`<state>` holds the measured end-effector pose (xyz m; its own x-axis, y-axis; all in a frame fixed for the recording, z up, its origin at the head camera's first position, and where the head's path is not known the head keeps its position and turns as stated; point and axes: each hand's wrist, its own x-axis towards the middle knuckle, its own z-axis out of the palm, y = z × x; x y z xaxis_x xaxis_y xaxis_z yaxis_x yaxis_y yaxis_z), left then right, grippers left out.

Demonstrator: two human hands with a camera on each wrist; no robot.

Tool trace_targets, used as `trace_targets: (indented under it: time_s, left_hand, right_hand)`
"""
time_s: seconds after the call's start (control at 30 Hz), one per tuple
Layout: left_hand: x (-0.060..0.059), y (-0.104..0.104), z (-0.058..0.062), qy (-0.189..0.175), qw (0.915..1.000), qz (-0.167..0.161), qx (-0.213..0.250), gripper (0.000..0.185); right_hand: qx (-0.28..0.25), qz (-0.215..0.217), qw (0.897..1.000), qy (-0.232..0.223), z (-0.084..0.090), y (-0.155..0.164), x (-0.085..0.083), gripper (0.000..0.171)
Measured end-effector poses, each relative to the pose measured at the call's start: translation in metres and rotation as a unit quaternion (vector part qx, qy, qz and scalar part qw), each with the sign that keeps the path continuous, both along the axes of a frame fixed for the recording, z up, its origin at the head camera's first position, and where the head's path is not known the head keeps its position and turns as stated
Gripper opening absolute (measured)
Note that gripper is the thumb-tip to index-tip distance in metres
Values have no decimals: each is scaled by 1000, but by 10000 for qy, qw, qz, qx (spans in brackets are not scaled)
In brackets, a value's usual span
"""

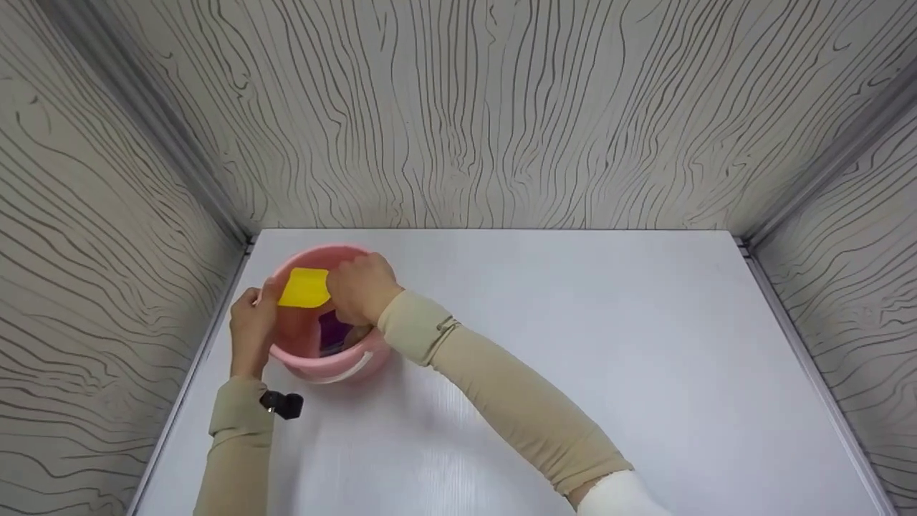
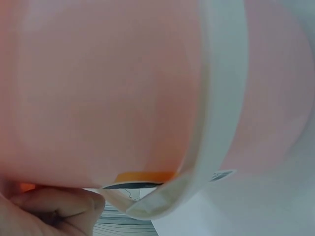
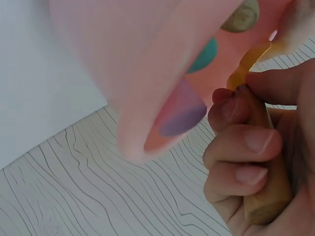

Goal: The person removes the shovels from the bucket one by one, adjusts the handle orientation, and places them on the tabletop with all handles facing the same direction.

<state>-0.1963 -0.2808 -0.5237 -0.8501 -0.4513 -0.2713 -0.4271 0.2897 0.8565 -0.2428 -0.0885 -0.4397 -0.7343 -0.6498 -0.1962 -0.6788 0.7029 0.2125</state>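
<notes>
A pink bucket (image 1: 329,367) with a white handle band (image 2: 229,73) stands at the table's left side. At its left rim my left hand (image 1: 251,326) grips the edge, the thumb over the rim. My right hand (image 1: 362,287) is over the bucket's right side, fingers curled round the wooden handle (image 3: 266,182) of a small yellow toy shovel (image 1: 304,288). The yellow blade spans the bucket's mouth and points toward my left hand. Inside the bucket a purple piece (image 1: 333,331) shows; the right wrist view also has a teal piece (image 3: 204,55) and a rounded wooden end (image 3: 243,17).
The bucket stands on a white table (image 1: 573,373). Wood-grain patterned panels (image 1: 458,115) rise behind it and along both sides, with grey metal corner posts (image 1: 150,115). A black wrist camera (image 1: 283,404) sticks out from the left sleeve.
</notes>
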Motion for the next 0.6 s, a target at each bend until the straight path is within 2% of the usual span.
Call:
trace_targets:
  time_s: [0.2, 0.37, 0.6]
  left_hand:
    - [-2, -1, -1, 45, 10000, 12, -21, 51]
    - [-3, -2, 0, 78, 9999, 81, 54, 48]
    - [-2, -4, -1, 134, 9996, 86, 216, 49]
  right_hand:
    - [-383, -188, 9984, -378, 11, 15, 0, 22]
    - [-779, -293, 9957, -408, 14, 33, -3, 33]
    - [-1680, -473, 9832, -531, 14, 59, -7, 26]
